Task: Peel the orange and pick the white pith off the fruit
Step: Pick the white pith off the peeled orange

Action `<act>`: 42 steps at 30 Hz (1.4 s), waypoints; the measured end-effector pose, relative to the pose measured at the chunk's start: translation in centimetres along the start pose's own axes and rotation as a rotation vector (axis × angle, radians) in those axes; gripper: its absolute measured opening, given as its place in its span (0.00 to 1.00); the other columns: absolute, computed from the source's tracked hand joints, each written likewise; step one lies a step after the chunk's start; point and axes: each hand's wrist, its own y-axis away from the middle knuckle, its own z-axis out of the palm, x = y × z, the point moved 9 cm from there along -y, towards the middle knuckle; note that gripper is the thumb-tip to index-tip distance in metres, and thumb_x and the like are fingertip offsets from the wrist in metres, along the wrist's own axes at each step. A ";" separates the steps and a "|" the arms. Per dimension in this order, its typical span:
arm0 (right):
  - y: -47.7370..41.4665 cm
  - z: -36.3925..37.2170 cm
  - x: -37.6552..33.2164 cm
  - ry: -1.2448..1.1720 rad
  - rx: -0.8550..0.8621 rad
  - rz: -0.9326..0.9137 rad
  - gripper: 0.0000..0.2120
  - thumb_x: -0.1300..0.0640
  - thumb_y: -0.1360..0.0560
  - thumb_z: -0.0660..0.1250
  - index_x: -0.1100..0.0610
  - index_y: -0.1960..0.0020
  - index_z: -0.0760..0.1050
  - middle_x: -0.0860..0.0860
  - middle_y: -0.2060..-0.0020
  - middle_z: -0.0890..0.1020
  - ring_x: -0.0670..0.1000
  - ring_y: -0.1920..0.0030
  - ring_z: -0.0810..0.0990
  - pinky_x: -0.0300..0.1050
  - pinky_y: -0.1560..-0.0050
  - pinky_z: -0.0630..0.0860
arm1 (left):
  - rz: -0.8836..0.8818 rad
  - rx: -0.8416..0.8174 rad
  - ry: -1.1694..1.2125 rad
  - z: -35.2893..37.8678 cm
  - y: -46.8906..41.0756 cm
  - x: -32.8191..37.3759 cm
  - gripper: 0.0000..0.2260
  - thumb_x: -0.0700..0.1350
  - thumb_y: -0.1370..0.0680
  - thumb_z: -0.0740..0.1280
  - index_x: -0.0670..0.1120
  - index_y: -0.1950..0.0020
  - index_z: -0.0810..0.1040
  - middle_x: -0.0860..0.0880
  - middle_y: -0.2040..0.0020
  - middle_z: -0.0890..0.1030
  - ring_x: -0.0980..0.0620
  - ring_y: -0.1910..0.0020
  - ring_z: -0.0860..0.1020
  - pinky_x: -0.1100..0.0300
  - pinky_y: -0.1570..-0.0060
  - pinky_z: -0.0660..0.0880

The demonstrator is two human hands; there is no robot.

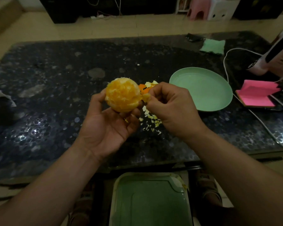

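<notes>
The right hand has its fingertips drawn narrow, pinching a small pale scrap of pith at the 3 o'clock edge of the orange. The left hand lies palm up, thumb and fingers curled around the fruit and holding it from below, clear of the table. The orange is peeled, with white patches over its flesh.

Under the hands, toward 5 o'clock of the orange, a scatter of white pith bits lies on the table. Just past the right hand's knuckles, at 1 o'clock of the fruit, sit pieces of orange peel with pale scraps on top. At 3 o'clock, near the right hand, is a pale green plate.

The table top is dark and glossy, speckled with round pebble-like marks. At its right end lies a pink notepad, and a white cable loops past the plate. A folded green cloth rests at the far edge toward 1 o'clock. A grey crumpled sheet shows at the left edge, at 9 o'clock.

Below the near edge, at 6 o'clock, stands a green bin with a pale rim. Beyond the table the floor is light tile, with dark furniture and a pink stool at the back.
</notes>
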 end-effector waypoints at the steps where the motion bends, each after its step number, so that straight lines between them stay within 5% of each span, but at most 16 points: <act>1: -0.2 -0.4 0.3 0.021 0.027 0.006 0.07 0.64 0.21 0.73 0.62 0.58 0.80 0.48 0.69 0.77 0.41 0.68 0.71 0.30 0.58 0.72 | 0.006 -0.002 0.010 -0.1 0.0 0.2 0.31 0.62 0.18 0.62 0.38 0.28 0.75 0.41 0.44 0.82 0.50 0.56 0.81 0.61 0.58 0.81; 6: -1.3 -1.7 2.8 0.349 0.036 0.052 0.06 0.53 0.18 0.71 0.53 0.53 0.83 0.45 0.64 0.83 0.41 0.65 0.77 0.33 0.62 0.73 | 0.029 0.083 0.033 -1.5 -0.1 1.1 0.30 0.61 0.18 0.64 0.38 0.28 0.75 0.40 0.43 0.82 0.50 0.56 0.81 0.61 0.61 0.80; 11: -1.3 0.0 5.6 0.797 -0.190 0.074 0.12 0.57 0.15 0.63 0.54 0.36 0.82 0.53 0.48 0.87 0.54 0.50 0.84 0.49 0.49 0.80 | 0.075 0.234 -0.018 -3.2 -0.1 1.8 0.29 0.60 0.20 0.68 0.38 0.28 0.77 0.39 0.42 0.84 0.48 0.56 0.83 0.60 0.59 0.81; 15: -1.3 -0.3 5.8 0.906 -0.170 0.083 0.10 0.52 0.15 0.62 0.56 0.48 0.78 0.54 0.58 0.83 0.58 0.58 0.80 0.52 0.59 0.76 | 0.084 0.283 -0.081 -3.4 -0.3 2.1 0.29 0.60 0.20 0.67 0.40 0.28 0.77 0.37 0.37 0.84 0.48 0.55 0.84 0.59 0.59 0.82; 17: -1.3 -0.1 5.9 0.945 -0.210 0.100 0.08 0.55 0.17 0.62 0.54 0.45 0.79 0.52 0.54 0.83 0.57 0.53 0.81 0.49 0.58 0.73 | 0.088 0.306 -0.118 -3.5 -0.3 2.0 0.28 0.60 0.19 0.67 0.41 0.29 0.78 0.37 0.33 0.82 0.48 0.55 0.84 0.59 0.59 0.82; 19: -1.1 0.0 6.2 0.941 -0.239 0.124 0.08 0.58 0.19 0.64 0.54 0.43 0.80 0.51 0.50 0.82 0.55 0.50 0.80 0.48 0.56 0.73 | 0.083 0.317 -0.144 -3.4 -0.3 1.8 0.26 0.59 0.19 0.67 0.41 0.29 0.78 0.36 0.33 0.82 0.47 0.56 0.85 0.58 0.58 0.82; 22: -1.2 -0.1 5.7 0.963 -0.194 0.061 0.11 0.52 0.20 0.67 0.56 0.59 0.79 0.51 0.61 0.80 0.54 0.58 0.77 0.51 0.59 0.74 | 0.062 0.328 -0.159 -3.4 -0.4 1.4 0.25 0.59 0.19 0.67 0.42 0.30 0.78 0.37 0.33 0.82 0.46 0.54 0.85 0.57 0.55 0.82; 24: -1.2 -0.1 5.2 0.946 -0.195 0.044 0.04 0.56 0.24 0.68 0.55 0.55 0.79 0.50 0.55 0.80 0.54 0.51 0.77 0.54 0.51 0.76 | 0.051 0.326 -0.157 -3.3 -0.6 1.2 0.25 0.59 0.19 0.67 0.42 0.30 0.79 0.38 0.33 0.82 0.45 0.53 0.85 0.56 0.53 0.81; 26: -1.0 -0.1 5.0 0.909 -0.213 0.085 0.08 0.55 0.25 0.70 0.51 0.46 0.79 0.47 0.48 0.79 0.52 0.47 0.75 0.53 0.47 0.76 | 0.036 0.318 -0.152 -3.1 -0.7 0.9 0.25 0.59 0.19 0.67 0.42 0.30 0.79 0.39 0.34 0.83 0.45 0.51 0.85 0.55 0.52 0.81; 29: -0.8 -0.5 4.7 0.899 -0.171 0.069 0.08 0.51 0.23 0.69 0.53 0.57 0.80 0.49 0.59 0.81 0.52 0.55 0.77 0.49 0.57 0.71 | 0.014 0.296 -0.149 -2.7 -0.8 0.5 0.25 0.59 0.19 0.66 0.42 0.31 0.79 0.40 0.37 0.85 0.44 0.49 0.85 0.55 0.52 0.81; 32: -0.8 -0.5 4.9 0.821 -0.185 0.107 0.10 0.55 0.24 0.70 0.51 0.43 0.80 0.48 0.45 0.81 0.52 0.45 0.78 0.50 0.49 0.75 | 0.003 0.265 -0.139 -2.3 -1.0 0.2 0.24 0.57 0.20 0.68 0.43 0.30 0.79 0.40 0.35 0.84 0.42 0.45 0.86 0.53 0.52 0.84; 35: -1.1 -1.4 4.4 0.794 -0.094 0.093 0.08 0.48 0.21 0.68 0.51 0.53 0.81 0.46 0.56 0.83 0.50 0.55 0.80 0.46 0.60 0.73 | 0.040 0.239 -0.119 -2.3 -1.5 0.4 0.23 0.51 0.21 0.71 0.42 0.29 0.78 0.37 0.34 0.83 0.38 0.39 0.84 0.49 0.47 0.85; 38: -1.2 -1.5 3.7 0.655 -0.103 0.095 0.08 0.53 0.22 0.69 0.49 0.43 0.81 0.43 0.48 0.81 0.46 0.48 0.79 0.46 0.52 0.75 | 0.072 0.194 -0.101 -2.4 -1.8 0.7 0.22 0.45 0.22 0.72 0.41 0.29 0.79 0.38 0.33 0.82 0.38 0.34 0.82 0.47 0.40 0.83; 42: -1.0 -2.2 2.3 0.517 -0.049 0.081 0.04 0.50 0.19 0.70 0.47 0.51 0.83 0.41 0.52 0.84 0.43 0.52 0.81 0.47 0.50 0.79 | 0.086 0.118 -0.174 -2.1 -2.0 0.8 0.20 0.44 0.22 0.71 0.40 0.31 0.81 0.39 0.33 0.83 0.42 0.33 0.82 0.48 0.35 0.80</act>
